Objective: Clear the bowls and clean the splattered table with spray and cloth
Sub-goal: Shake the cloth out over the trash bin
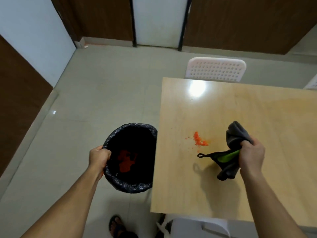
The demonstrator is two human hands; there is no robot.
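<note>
A light wooden table [257, 169] fills the right half of the view. A small orange-red splatter [199, 139] lies on it near its left edge. My right hand [251, 154] grips a bunched dark grey cloth [235, 134] with a green patch and a hanging loop, just right of the splatter and above the tabletop. My left hand [99, 158] holds the rim of a bin [130, 185] lined with a black bag, pressed against the table's left edge. Red-orange scraps lie at the bin's bottom. No bowls or spray bottle are in view.
A white perforated chair [216, 69] stands at the table's far side, and another white chair [202, 227] sits at the near edge. My sandalled foot [116, 225] is on the pale tiled floor. Brown panels and white doors line the walls.
</note>
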